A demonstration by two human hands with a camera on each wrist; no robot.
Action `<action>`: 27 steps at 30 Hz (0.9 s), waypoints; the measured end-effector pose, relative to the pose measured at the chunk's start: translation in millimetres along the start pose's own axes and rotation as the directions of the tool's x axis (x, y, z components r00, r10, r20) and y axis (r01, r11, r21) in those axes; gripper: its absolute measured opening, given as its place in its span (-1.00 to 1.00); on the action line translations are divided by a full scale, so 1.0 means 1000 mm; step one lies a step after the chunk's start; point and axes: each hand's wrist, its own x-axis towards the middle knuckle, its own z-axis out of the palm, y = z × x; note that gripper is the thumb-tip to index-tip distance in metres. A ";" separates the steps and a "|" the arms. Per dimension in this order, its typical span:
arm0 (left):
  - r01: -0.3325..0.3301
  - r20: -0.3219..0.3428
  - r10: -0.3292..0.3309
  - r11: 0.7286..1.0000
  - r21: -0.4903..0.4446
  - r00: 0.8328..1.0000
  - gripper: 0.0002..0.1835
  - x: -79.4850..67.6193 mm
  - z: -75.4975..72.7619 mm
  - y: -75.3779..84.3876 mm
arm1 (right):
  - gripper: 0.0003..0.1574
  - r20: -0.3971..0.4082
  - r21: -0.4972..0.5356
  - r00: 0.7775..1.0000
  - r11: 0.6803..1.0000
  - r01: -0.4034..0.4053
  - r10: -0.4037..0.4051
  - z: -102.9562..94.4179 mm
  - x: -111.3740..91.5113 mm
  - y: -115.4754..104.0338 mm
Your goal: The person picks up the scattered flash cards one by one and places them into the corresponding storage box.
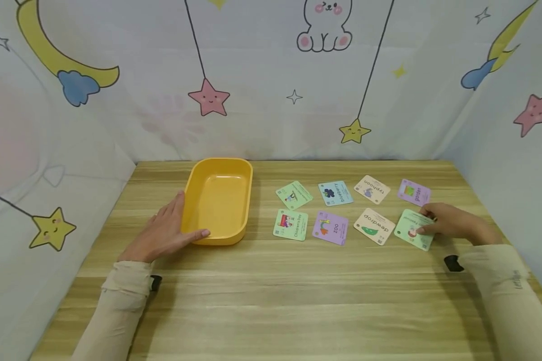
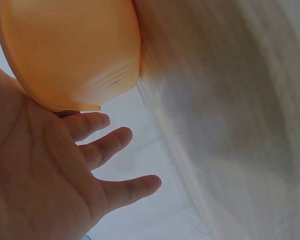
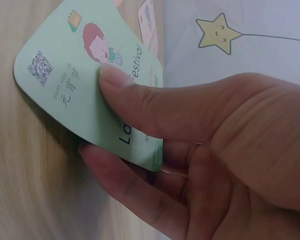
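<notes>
At the right, my right hand (image 1: 451, 223) pinches a green picture card (image 3: 55, 55) between thumb and fingers. The right wrist view shows the card tilted, its lower edge raised off the wood, with a printed figure and the word "Festival" partly under the thumb. My left hand (image 1: 164, 230) rests against the left side of a yellow plastic tray (image 1: 248, 200), thumb along its front rim. In the left wrist view, the left fingers (image 2: 132, 192) are spread and straight beside the tray wall. Nothing lies inside the tray.
Between tray and right hand, several cards lie in two rows on the wooden table (image 1: 289, 301), among them a zoo card (image 1: 331, 228), a dewdrop card (image 1: 374, 226), a blueberry card (image 1: 336, 193) and a garden card (image 1: 414, 192). Printed fabric walls (image 1: 271, 125) border the table.
</notes>
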 end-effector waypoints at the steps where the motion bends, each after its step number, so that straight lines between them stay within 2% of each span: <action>1: -0.001 -0.002 0.001 1.000 -0.002 1.000 0.33 0.000 0.000 0.000 | -0.64 0.009 0.018 1.000 1.000 0.003 -0.003 0.000 0.000 0.001; 6: -0.008 -0.006 0.008 1.000 -0.005 1.000 0.33 0.000 -0.001 0.000 | -0.70 0.032 0.077 0.999 0.997 0.008 -0.011 -0.001 -0.004 0.003; 14: -0.004 -0.004 0.004 1.000 -0.016 1.000 0.32 -0.001 0.001 0.000 | -0.67 0.050 0.170 0.999 0.985 -0.018 0.009 0.000 -0.007 0.005; 22: -0.012 -0.015 0.011 1.000 -0.020 1.000 0.32 -0.002 0.002 -0.001 | -0.60 -0.005 0.180 1.000 0.984 0.010 -0.009 0.000 -0.009 0.001; 27: -0.020 -0.024 0.020 0.999 -0.025 1.000 0.32 -0.001 0.001 -0.001 | -0.64 -0.051 0.161 0.999 0.987 0.024 -0.016 0.000 -0.009 0.001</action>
